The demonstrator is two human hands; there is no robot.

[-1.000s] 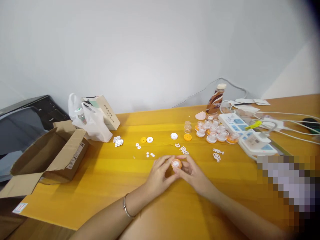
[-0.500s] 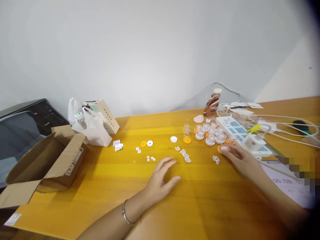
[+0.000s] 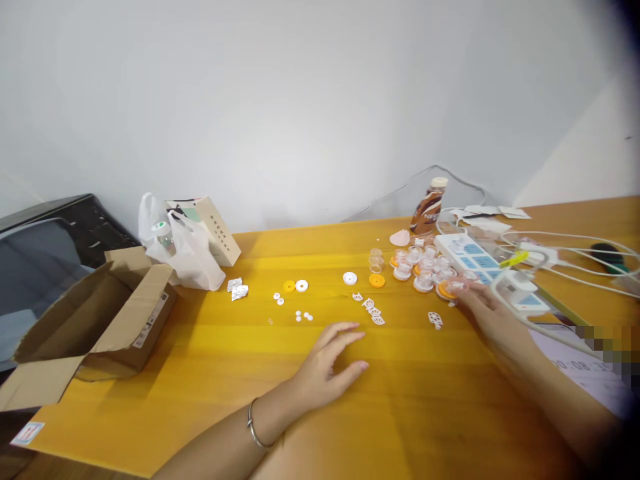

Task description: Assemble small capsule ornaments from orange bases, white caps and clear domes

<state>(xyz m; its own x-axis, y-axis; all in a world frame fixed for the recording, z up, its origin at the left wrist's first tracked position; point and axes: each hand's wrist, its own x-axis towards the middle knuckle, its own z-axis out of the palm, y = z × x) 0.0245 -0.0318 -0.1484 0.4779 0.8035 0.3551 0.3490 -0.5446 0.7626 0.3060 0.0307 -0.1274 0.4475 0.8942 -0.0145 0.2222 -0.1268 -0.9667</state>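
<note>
At the right, my right hand (image 3: 483, 310) has its fingers closed on a round orange-and-clear plastic piece (image 3: 447, 289), at the near edge of a cluster of similar clear round pieces (image 3: 424, 262). Its fingertips hide part of the piece. My left hand (image 3: 330, 367), with a bangle on its wrist, is over the middle of the table with fingers spread and holds nothing. Nearest to it are several white openwork plastic parts (image 3: 373, 312). Another such part (image 3: 435, 320) lies closer to my right hand. Beyond are a white disc (image 3: 350, 279) and an orange disc (image 3: 377, 281).
A white power strip (image 3: 467, 257) with cables borders the right side, near a brown bottle (image 3: 429, 207). Small white caps (image 3: 299, 316), another yellow disc (image 3: 289, 286) and foil pieces (image 3: 239, 293) lie leftward. An open cardboard box (image 3: 125, 333) and plastic bag (image 3: 193, 257) stand left.
My right hand has shifted slightly, and the round piece in it has tilted and now sits against the cluster. My left hand stays spread, almost in the same place.
</note>
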